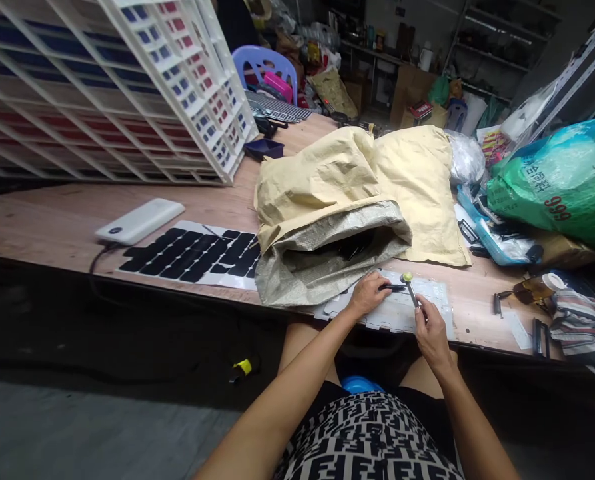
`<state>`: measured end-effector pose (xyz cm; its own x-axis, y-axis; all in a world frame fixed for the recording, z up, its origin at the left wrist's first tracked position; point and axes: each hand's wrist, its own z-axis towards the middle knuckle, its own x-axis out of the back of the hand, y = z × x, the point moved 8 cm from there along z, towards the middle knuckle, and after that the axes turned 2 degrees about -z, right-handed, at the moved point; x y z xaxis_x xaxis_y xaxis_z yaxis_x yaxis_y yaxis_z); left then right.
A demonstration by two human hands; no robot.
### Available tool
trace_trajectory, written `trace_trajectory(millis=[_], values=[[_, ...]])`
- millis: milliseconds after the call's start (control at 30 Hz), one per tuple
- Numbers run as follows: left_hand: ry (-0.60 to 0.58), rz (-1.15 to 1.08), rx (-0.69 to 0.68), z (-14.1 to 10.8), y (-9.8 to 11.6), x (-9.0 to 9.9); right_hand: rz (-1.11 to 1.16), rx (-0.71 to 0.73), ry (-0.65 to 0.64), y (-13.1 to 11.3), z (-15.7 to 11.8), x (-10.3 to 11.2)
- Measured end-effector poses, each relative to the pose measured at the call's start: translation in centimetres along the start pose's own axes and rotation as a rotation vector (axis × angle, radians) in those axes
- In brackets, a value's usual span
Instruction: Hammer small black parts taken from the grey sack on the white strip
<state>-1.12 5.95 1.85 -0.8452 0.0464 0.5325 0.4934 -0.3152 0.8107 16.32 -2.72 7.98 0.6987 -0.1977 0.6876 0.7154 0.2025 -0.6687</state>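
My left hand (370, 293) is closed on a slim black piece (393, 287), pressed near the work surface. In my right hand (432, 327) is a small hammer (411, 289) with a metal shaft and a yellow-green head. The hammer head is just above the right end of the black piece; I cannot tell whether they touch. Both hands are over a pale, flat board (430, 297) at the table's front edge. Behind my left hand lies an open woven sack (327, 230), its grey mouth facing me and its contents mostly in shadow.
A full yellow sack (417, 193) lies behind. To the left are a white power bank (140, 221) with a cable, a sheet of black adhesive pads (192, 253) and a large white crate (177, 87). Rightwards are a green bag (562, 180), a brown bottle (534, 287) and striped cloth (584, 327).
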Motion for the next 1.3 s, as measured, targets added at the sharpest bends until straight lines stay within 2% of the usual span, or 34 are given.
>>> trace_trajectory(millis=[233,367,467,600,733,867,967,1100,1200,1300], values=[[-0.003,0.025,-0.009,0.0,0.1,-0.1,-0.027,-0.033,-0.005,0.9,-1.0,-1.1],[-0.003,0.009,-0.008,0.1,-0.1,-0.2,-0.014,-0.007,0.004,-0.1,-0.6,-0.9],[-0.004,-0.001,0.011,0.2,-0.3,-0.3,-0.009,0.023,-0.032,-0.9,-0.6,-1.4],[0.004,0.004,0.029,0.4,-0.5,-0.3,-0.021,0.017,-0.089,-0.5,-0.5,-2.5],[0.017,-0.002,0.022,0.4,-0.5,-0.1,-0.122,0.024,-0.024,0.7,2.5,-1.8],[-0.008,0.029,0.023,0.3,-0.4,-0.3,-0.436,-0.086,0.074,3.4,7.9,-1.0],[-0.020,0.047,0.019,0.3,-0.4,-0.4,-0.652,-0.156,0.085,5.2,10.6,-1.4],[-0.012,0.046,0.010,0.4,-0.2,-0.1,-0.824,-0.136,0.119,5.9,11.3,-2.5],[0.024,0.006,-0.042,0.0,0.8,0.8,-0.862,-0.122,0.136,6.0,10.9,-2.9],[0.095,-0.019,-0.182,-2.3,3.0,1.6,-0.871,-0.128,0.115,6.1,10.7,-3.2]])
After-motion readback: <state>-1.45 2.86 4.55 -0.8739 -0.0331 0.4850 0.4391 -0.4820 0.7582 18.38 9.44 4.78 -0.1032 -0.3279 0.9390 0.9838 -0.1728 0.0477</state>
